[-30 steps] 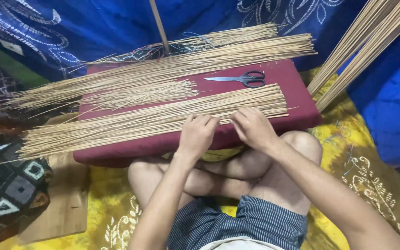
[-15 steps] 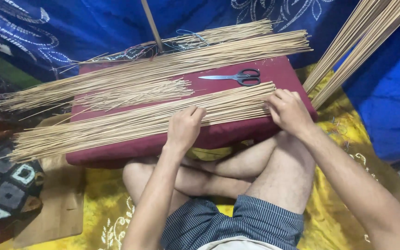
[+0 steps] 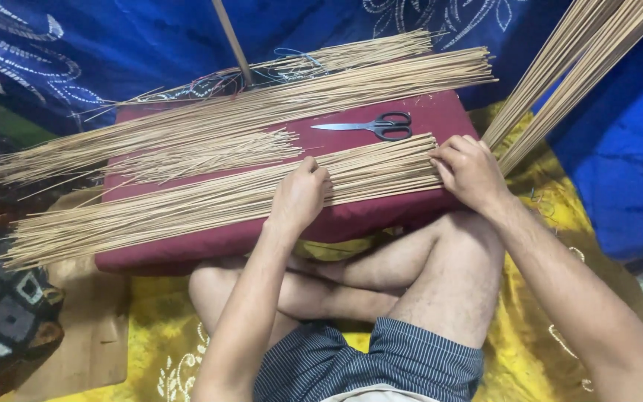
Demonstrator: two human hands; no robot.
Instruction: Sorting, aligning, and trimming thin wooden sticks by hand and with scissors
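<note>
A long flat row of thin tan sticks (image 3: 187, 202) lies across the near side of a maroon cushion (image 3: 440, 112). My left hand (image 3: 301, 195) rests fingers-down on the middle of this row, pressing it. My right hand (image 3: 470, 171) cups the right-hand ends of the same sticks at the cushion's edge. Black-handled scissors (image 3: 370, 126) lie just beyond the row. A second long bundle of sticks (image 3: 277, 100) and a shorter, thinner heap (image 3: 210, 152) lie further back on the cushion.
More long sticks (image 3: 560, 71) lean in from the upper right. Blue patterned cloth (image 3: 128, 37) hangs behind. A yellow patterned cloth (image 3: 552, 223) covers the floor, with a wooden board (image 3: 94, 327) and a patterned cushion (image 3: 1, 320) at left. My crossed legs are below.
My right hand slid from beside the left hand to the right-hand ends of the near stick row. The left hand stayed pressed on the row's middle.
</note>
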